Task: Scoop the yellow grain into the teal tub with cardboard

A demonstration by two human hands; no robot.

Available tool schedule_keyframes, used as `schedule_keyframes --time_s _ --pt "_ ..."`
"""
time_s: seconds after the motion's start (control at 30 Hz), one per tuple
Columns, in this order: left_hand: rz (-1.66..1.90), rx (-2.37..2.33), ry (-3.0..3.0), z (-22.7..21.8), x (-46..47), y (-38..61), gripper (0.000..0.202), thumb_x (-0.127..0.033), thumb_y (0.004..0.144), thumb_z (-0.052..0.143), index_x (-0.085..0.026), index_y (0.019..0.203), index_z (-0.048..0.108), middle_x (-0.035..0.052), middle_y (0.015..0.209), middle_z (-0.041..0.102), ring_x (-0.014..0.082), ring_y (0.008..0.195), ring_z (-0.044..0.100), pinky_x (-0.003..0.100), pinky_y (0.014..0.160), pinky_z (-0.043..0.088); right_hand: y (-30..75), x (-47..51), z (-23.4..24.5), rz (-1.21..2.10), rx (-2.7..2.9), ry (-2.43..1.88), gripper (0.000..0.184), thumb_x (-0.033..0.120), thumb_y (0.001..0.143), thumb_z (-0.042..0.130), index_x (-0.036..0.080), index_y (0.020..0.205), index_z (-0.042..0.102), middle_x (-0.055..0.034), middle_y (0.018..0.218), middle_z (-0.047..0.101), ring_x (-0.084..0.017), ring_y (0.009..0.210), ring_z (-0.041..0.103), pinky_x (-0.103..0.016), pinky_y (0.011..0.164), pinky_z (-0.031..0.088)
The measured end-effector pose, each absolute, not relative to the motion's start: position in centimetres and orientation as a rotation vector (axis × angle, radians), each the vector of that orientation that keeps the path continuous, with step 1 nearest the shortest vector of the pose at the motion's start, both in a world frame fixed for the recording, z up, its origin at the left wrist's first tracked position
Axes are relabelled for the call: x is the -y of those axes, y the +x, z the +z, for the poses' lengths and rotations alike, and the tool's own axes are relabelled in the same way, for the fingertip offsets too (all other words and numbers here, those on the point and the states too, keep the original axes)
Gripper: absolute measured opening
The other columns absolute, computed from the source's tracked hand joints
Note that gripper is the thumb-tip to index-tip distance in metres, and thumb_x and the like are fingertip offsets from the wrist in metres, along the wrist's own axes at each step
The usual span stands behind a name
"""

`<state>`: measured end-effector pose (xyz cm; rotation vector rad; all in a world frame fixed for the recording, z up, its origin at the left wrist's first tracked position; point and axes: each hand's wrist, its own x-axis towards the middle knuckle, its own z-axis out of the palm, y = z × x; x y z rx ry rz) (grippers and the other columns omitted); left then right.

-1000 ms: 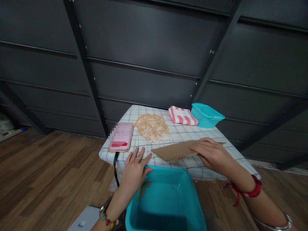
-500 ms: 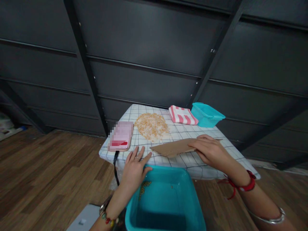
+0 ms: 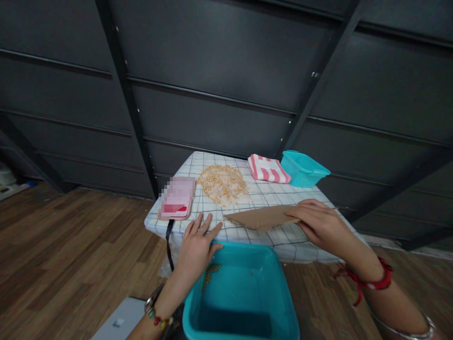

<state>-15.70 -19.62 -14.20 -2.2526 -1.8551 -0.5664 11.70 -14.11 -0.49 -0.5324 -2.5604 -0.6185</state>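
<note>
My right hand (image 3: 316, 219) grips the right end of a torn piece of brown cardboard (image 3: 264, 217), held low over the front of the checked tablecloth. Flat on the cloth's front edge, with fingers spread, lies my left hand (image 3: 198, 241). Its thumb is at the rim of a large teal basin (image 3: 244, 293) below the table edge. Several small greenish beans (image 3: 209, 274) sit in the basin's left side. Behind the cardboard spreads a pile of yellow beans mixed with white grains (image 3: 222, 184).
A pink phone (image 3: 179, 196) with a black cable lies at the table's left. At the back right are a folded pink-and-white striped towel (image 3: 269, 169) and a small turquoise basket (image 3: 304, 170). A grey laptop (image 3: 118, 321) is at lower left. A dark panelled wall (image 3: 212, 61) stands behind.
My right hand has shifted a little to the right with the cardboard. My left hand stays spread on the cloth. The bean pile looks the same.
</note>
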Motion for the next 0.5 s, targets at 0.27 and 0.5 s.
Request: schedule_keyframes --time_s 0.27,0.5 --pt "-0.560 1.838 -2.235 -14.3 19.8 -15.6 0.047 -0.036 0.076 0.066 -0.032 0.122 0.057 0.0096 0.134 0.055 0.0342 0.124 0.048 0.052 0.095 0.046 10.4 13.2 -1.1 -0.579 2.624 -0.539 0.028 0.002 0.080 0.037 0.017 0.081 0.061 -0.0049 0.073 0.069 -0.016 0.066 0.063 -0.029 0.068 0.051" --pt "-0.548 1.841 -2.233 -14.2 19.6 -15.7 0.046 -0.037 0.077 0.064 -0.032 0.123 0.057 0.0100 0.133 0.055 0.0345 0.124 0.048 0.052 0.095 0.047 12.2 14.0 -0.2 -0.598 2.661 -0.508 0.026 0.004 0.083 0.037 0.017 0.085 0.060 -0.0054 0.077 0.070 -0.015 0.067 0.063 -0.030 0.069 0.051"
